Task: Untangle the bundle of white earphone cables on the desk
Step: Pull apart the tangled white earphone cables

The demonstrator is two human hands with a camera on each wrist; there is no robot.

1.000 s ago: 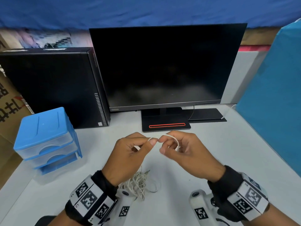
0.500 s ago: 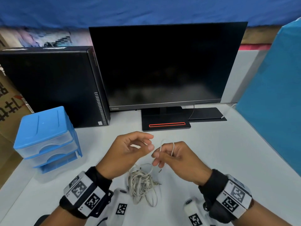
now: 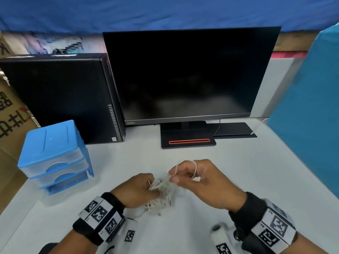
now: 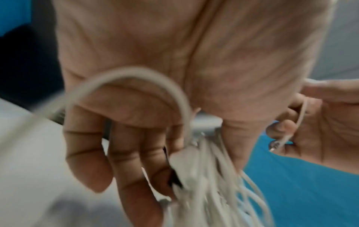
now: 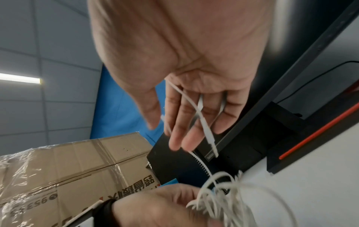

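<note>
Teasing one strand free, in front of the monitor (image 3: pixel 189 74).
Left hand (image 3: pixel 135 191) grips the bundle (image 3: pixel 161 195) as anchor; right hand (image 3: pixel 201 178) seemingly pinches a loop (image 3: pixel 185 163) clear.

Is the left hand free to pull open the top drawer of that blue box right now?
Probably not: the left hand grips the cable bundle, though the blue drawer box stands unobstructed beside it.

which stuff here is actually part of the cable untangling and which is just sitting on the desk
Part of the job:
earphone cable bundle
left hand, gripping the bundle
right hand, holding one strand

Just lying about:
monitor
black computer case
blue drawer unit
cardboard box
</note>
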